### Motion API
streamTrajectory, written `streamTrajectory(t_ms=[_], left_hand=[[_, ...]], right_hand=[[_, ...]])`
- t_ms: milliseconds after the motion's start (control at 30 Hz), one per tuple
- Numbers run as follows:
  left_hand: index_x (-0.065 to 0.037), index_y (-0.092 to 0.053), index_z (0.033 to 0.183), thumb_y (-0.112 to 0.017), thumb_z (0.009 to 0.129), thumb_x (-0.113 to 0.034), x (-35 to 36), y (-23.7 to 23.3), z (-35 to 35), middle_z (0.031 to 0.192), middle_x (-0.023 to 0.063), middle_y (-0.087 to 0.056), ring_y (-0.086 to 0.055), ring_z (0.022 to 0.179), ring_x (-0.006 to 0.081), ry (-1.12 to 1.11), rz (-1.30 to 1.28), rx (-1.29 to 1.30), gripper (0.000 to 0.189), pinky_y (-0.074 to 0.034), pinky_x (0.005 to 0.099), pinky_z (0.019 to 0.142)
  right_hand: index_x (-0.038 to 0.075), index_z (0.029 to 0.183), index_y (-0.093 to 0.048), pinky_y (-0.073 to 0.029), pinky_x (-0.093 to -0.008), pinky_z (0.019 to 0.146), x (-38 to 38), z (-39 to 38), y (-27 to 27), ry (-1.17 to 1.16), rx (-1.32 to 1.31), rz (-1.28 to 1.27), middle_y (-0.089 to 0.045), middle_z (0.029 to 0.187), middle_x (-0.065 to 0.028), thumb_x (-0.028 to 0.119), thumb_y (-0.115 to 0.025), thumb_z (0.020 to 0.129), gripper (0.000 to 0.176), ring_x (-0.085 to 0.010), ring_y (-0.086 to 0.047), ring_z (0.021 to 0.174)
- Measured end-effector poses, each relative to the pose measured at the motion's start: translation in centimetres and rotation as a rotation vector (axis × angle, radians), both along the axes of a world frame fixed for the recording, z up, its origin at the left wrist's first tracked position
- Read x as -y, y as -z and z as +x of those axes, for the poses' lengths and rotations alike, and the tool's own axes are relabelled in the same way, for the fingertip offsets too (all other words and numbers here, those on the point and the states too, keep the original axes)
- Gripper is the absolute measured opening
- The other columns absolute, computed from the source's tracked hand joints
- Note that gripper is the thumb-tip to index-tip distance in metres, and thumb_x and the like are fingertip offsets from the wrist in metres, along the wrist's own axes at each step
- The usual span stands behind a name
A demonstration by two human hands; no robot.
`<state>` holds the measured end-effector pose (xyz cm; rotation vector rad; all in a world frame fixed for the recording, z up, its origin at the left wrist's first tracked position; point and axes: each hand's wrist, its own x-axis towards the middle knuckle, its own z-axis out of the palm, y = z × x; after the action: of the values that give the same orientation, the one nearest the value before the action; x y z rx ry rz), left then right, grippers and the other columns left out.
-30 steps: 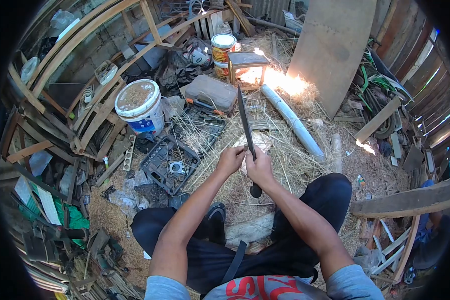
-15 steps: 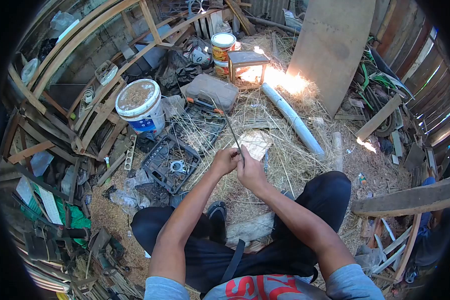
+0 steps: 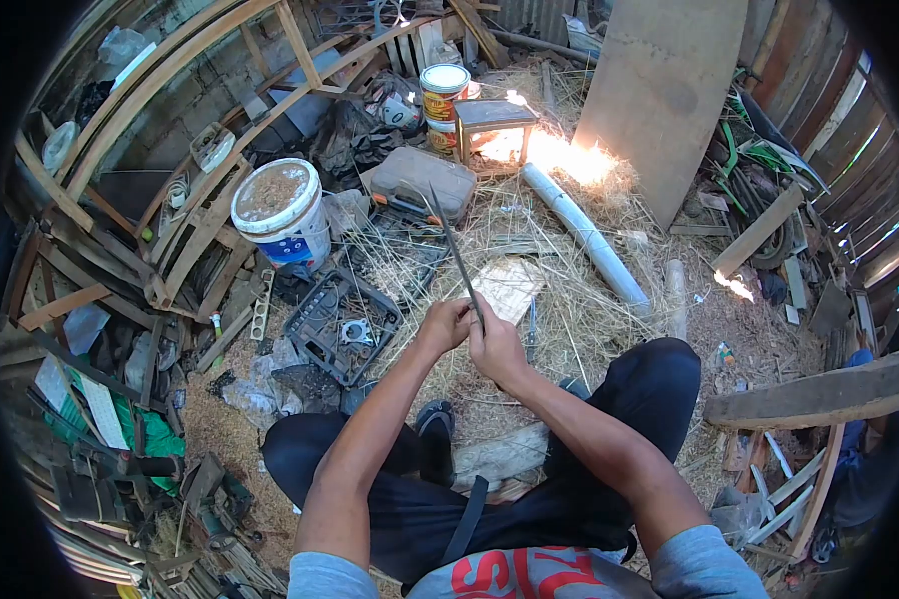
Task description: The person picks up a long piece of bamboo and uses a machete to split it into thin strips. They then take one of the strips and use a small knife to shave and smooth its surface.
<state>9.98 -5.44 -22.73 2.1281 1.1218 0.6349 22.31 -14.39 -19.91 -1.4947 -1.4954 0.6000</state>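
Note:
A long, thin, dark blade-like strip (image 3: 453, 245) points forward and up, tapering at its far end. My right hand (image 3: 499, 351) is closed round its near end, thumb along the strip. My left hand (image 3: 444, 326) is closed against it from the other side, fingertips pinched at the strip; what lies under those fingers is hidden. Below the strip, a pale flat piece of wood (image 3: 509, 288) lies on the straw, just ahead of my hands.
An open black tool case (image 3: 344, 327) lies left of my hands. Farther off stand a white bucket (image 3: 280, 212), a grey closed case (image 3: 423, 183) and a small wooden stool (image 3: 496, 117). A grey pipe (image 3: 587, 240) crosses the straw. A curved timber (image 3: 811, 395) is at right.
The strip has turned slightly in my hands and shows a broader side now, its tip a little higher. My hands remain in nearly the same place.

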Motion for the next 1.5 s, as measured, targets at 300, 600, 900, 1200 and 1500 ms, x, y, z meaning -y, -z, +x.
streamTrajectory(t_ms=[300,600,900,1200,1500], left_hand=[[0.001,-0.066,0.089,-0.067,0.079,-0.027,0.3,-0.7,0.1,0.070,0.0231,-0.063,-0.066,0.065,0.0361,-0.002,-0.051,-0.003,0.029,-0.049,0.0392,0.059],[0.000,-0.067,0.090,-0.066,0.080,-0.021,0.3,-0.7,-0.2,0.071,0.0229,-0.063,-0.065,0.065,0.0372,0.013,-0.070,0.009,0.023,-0.049,0.0385,0.059],[-0.007,-0.071,0.105,-0.066,0.076,-0.010,-0.3,2.1,-2.4,0.086,0.0224,-0.067,-0.070,0.082,0.0319,0.103,-0.012,-0.096,0.029,-0.053,0.0381,0.070],[0.000,-0.068,0.085,-0.064,0.079,-0.014,0.2,3.1,-2.5,0.073,0.0243,-0.063,-0.066,0.072,0.0391,0.066,0.024,0.023,0.016,-0.052,0.0426,0.063],[-0.004,-0.066,0.096,-0.065,0.082,-0.019,1.5,-0.1,-1.0,0.073,0.0226,-0.064,-0.064,0.068,0.0391,0.008,-0.003,-0.039,0.020,-0.050,0.0424,0.060]], right_hand=[[-0.006,0.134,-0.045,-0.050,-0.0520,0.067,0.1,0.0,-0.3,-0.006,-0.086,-0.014,-0.062,0.076,-0.0312,0.009,-0.047,0.088,0.048,-0.0467,-0.063,0.072],[-0.006,0.134,-0.045,-0.051,-0.0519,0.067,0.1,-0.1,-0.4,-0.006,0.036,-0.029,-0.064,0.080,-0.0305,0.010,-0.049,0.088,0.049,-0.0458,-0.064,0.073],[-0.007,0.136,-0.040,-0.052,-0.0540,0.066,1.2,-1.1,1.0,-0.048,0.196,-0.017,-0.064,0.092,-0.0296,0.012,-0.050,0.087,0.053,-0.0457,-0.064,0.073],[-0.005,0.136,-0.042,-0.050,-0.0538,0.067,1.5,-1.5,0.8,-0.049,0.151,-0.039,-0.064,0.079,-0.0293,0.009,-0.050,0.087,0.052,-0.0471,-0.063,0.072],[-0.005,0.135,-0.042,-0.049,-0.0546,0.071,1.1,-0.5,-0.2,-0.074,0.025,-0.111,-0.063,0.082,-0.0313,0.010,-0.048,0.088,0.050,-0.0475,-0.063,0.076]])
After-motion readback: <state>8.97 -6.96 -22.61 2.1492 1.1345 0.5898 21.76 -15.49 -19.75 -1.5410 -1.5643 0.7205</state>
